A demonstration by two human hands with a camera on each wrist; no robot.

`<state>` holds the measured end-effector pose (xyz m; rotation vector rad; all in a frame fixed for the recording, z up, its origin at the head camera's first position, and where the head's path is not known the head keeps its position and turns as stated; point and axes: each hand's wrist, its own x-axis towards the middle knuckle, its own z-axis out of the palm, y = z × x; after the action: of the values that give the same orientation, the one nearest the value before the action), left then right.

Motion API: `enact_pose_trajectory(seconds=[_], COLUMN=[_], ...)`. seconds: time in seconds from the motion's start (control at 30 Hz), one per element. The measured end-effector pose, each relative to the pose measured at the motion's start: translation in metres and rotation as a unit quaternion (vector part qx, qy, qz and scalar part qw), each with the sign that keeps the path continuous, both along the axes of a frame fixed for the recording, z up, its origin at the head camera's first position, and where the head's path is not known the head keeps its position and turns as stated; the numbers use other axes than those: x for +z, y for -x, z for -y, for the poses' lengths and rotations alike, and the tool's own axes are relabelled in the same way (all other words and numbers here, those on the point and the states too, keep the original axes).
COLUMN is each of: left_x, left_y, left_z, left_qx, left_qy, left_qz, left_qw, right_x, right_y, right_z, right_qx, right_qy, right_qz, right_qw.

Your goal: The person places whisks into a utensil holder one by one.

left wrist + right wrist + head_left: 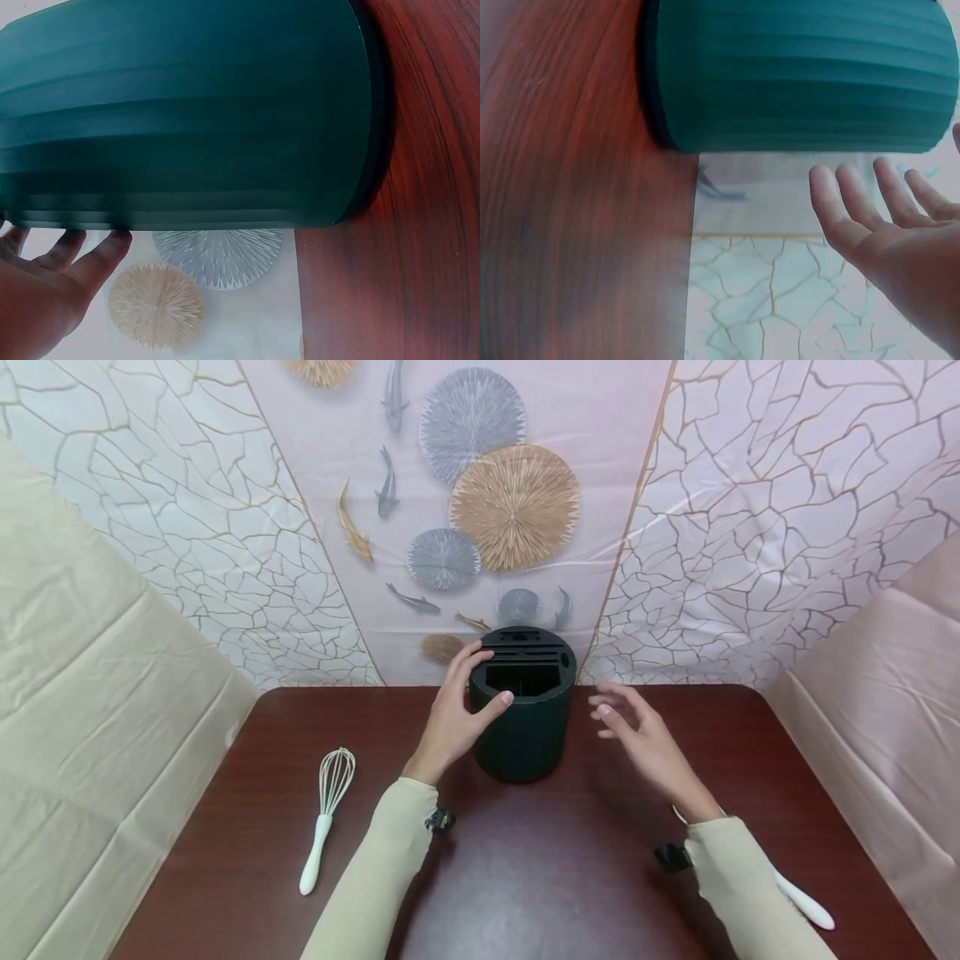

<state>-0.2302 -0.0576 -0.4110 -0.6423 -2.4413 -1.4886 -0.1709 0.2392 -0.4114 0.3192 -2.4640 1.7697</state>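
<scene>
A dark green, ribbed utensil holder point(521, 739) stands upright near the table's back edge, its black slotted top point(525, 647) facing up with one larger opening at the front. My left hand point(453, 714) holds its left side, thumb at the front rim and fingers along the back left. In the left wrist view, those fingertips point(112, 244) meet the ribbed wall. To the right of the holder, my right hand point(637, 735) hangs apart from it with relaxed, slightly bent fingers and nothing in them. The right wrist view shows a gap between the fingertips point(823, 180) and the wall.
A white-handled whisk point(326, 818) lies on the left of the brown table point(517, 877). Under my right forearm lies a utensil with a white handle point(806, 902), its other end mostly hidden. Patterned cloth point(720, 527) hangs close behind the table.
</scene>
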Motion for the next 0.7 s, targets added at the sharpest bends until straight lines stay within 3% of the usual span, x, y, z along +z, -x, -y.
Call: enact_pose_trajectory(seconds=[0.27, 0.43, 0.7], left_x=[0.0, 0.002, 0.006], left_y=[0.001, -0.003, -0.002], left_z=[0.002, 0.002, 0.004], left_qx=[-0.01, -0.015, -0.033], left_qy=[-0.009, -0.015, -0.034], left_qz=[0.004, 0.015, 0.038], left_qw=[0.9999, 0.9997, 0.9982], right_x=[0.002, -0.009, -0.026], right_y=[-0.031, -0.051, -0.076], right_z=[-0.043, -0.079, -0.141], right_qx=[0.008, -0.012, -0.039], right_qy=[-0.037, -0.051, -0.14], right_qz=[-0.012, 0.008, 0.045], right_qw=[0.999, 0.999, 0.988])
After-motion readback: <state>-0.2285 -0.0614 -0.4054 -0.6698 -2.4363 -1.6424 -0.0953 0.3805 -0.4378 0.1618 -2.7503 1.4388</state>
